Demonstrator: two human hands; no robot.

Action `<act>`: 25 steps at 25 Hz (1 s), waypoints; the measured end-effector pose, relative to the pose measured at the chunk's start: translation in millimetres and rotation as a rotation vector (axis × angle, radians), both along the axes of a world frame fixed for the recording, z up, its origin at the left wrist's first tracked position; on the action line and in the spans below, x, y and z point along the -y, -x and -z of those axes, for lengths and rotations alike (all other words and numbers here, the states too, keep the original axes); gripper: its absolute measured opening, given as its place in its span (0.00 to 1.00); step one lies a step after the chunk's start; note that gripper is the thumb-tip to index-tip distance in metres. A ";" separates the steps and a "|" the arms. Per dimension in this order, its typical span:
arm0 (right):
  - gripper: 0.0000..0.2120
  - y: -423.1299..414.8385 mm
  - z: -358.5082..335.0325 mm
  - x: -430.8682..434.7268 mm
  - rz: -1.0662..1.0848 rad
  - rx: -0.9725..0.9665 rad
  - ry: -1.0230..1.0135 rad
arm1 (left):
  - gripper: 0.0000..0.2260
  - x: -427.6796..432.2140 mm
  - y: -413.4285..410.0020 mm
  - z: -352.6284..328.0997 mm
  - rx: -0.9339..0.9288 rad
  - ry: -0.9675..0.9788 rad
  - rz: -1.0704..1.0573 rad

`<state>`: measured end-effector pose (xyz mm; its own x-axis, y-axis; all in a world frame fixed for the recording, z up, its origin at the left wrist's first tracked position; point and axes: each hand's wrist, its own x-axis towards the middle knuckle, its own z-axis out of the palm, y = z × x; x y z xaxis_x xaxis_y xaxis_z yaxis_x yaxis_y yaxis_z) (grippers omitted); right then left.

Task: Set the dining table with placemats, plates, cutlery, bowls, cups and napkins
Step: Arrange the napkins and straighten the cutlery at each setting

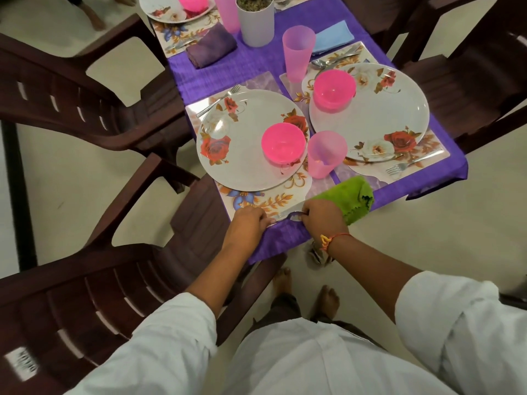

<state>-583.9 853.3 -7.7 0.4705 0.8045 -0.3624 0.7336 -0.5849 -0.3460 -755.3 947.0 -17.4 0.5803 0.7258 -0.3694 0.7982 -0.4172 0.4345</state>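
Observation:
At the near table edge a floral placemat (273,199) carries a white rose-patterned plate (242,163) with a pink bowl (283,142) on it. A pink cup (325,153) stands just right of the plate. My left hand (247,222) and my right hand (320,216) both pinch a piece of metal cutlery (288,215) lying along the placemat's front edge. A green napkin (349,196) lies folded right beside my right hand. To the right, a second plate (379,121) holds another pink bowl (333,88), with a fork (405,166) near it.
Brown plastic chairs (94,280) crowd the table's left and right sides. Farther back on the purple tablecloth (228,71) stand a pink cup (298,52), a white pot (256,19), a purple napkin (211,45) and a blue napkin (332,35). My bare feet are below.

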 end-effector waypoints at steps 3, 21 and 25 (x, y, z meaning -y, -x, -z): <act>0.10 -1.3 -1.8 0.8 -0.007 0.000 0.001 | 0.07 -10.5 -8.2 2.5 -0.073 0.029 -0.019; 0.08 -1.3 0.2 6.3 0.005 -0.043 -0.049 | 0.02 -24.0 -9.5 -6.0 -0.076 0.215 -0.014; 0.09 -2.2 -2.5 -2.1 0.026 -0.014 -0.094 | 0.03 -49.0 -0.2 -10.7 0.003 0.225 -0.142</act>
